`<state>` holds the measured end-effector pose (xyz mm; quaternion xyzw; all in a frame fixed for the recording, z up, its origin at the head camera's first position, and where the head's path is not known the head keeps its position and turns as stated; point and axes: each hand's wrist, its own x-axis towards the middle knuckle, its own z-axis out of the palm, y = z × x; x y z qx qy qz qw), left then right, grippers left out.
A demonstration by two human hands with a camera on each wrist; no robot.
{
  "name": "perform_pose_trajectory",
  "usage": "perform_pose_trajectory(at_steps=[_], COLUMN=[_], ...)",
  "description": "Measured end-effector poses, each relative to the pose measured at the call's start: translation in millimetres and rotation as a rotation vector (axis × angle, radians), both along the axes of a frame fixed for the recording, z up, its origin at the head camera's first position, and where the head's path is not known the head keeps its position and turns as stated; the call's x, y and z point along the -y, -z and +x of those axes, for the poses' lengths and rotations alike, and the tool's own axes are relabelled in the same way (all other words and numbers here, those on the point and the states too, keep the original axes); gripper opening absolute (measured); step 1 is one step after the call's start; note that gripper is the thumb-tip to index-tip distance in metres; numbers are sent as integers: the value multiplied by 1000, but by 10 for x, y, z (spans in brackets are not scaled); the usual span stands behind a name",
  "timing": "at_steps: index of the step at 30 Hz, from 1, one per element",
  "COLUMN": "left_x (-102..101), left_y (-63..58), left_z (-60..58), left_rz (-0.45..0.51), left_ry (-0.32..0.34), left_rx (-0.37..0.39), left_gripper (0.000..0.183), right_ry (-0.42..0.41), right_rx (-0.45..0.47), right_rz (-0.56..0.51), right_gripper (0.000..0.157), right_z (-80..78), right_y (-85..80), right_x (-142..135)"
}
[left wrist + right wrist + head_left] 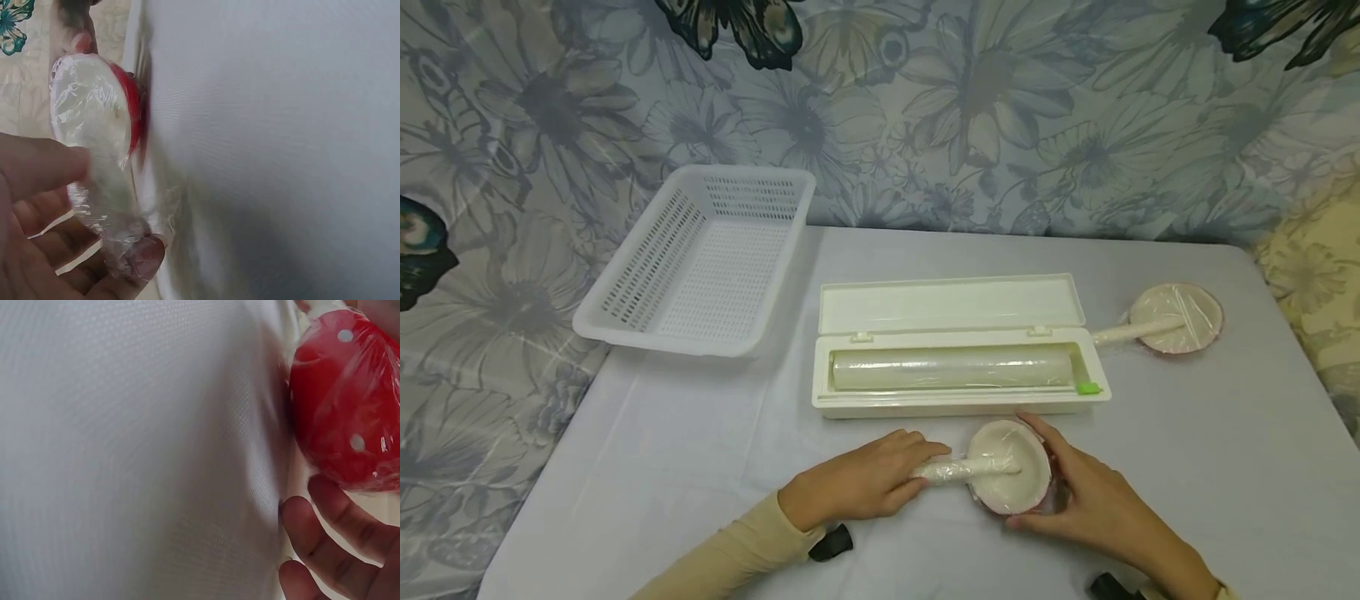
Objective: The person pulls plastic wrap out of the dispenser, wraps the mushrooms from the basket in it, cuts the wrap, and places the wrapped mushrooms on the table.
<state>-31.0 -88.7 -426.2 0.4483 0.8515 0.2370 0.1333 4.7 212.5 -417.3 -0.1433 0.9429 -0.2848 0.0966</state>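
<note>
A toy mushroom (1009, 467), wrapped in clear cling film, lies sideways near the front of the table. Its cap is red with white dots (345, 412) and has a pale underside. My left hand (872, 479) holds the film-covered stem between thumb and fingers; loose film bunches at the stem's end (125, 250). Around the cap's right side curves my right hand (1097, 492), thumb and forefinger at opposite edges of the rim. Just behind stands a white cling film dispenser (962, 410), lid raised, with a film roll (951, 369) inside and a green slider (1087, 388) at its right.
Behind the dispenser's right end lies another wrapped toy mushroom (1180, 317), stem pointing left. A white perforated basket (752, 343) stands at the back left, partly over the table's edge. White cloth covers the table (1210, 417), and a floral curtain (865, 125) hangs behind it.
</note>
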Motion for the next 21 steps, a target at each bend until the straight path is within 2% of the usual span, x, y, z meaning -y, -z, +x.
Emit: perform_pose_trajectory(at_steps=[3,9,14,21], left_x=[-6,8,39,119], left_y=[-2,18,22,35], left_z=[-9,-20,-26,-71], left_rz=[-22,-20,-19,-49], left_ry=[-36,-93,-144,-142], left_rx=[32,-19,-19,34], left_gripper=[33,29,32,34], right_ry=[-2,-46,-60,-117], right_rx=[-24,-68,-80,-83], right_rz=[4,9,-6,-80], right_gripper=[113,105,102,98], right_z=[8,7,-17,-70], right_y=[14,38,40,82], right_x=[-16,-54,-90,-143])
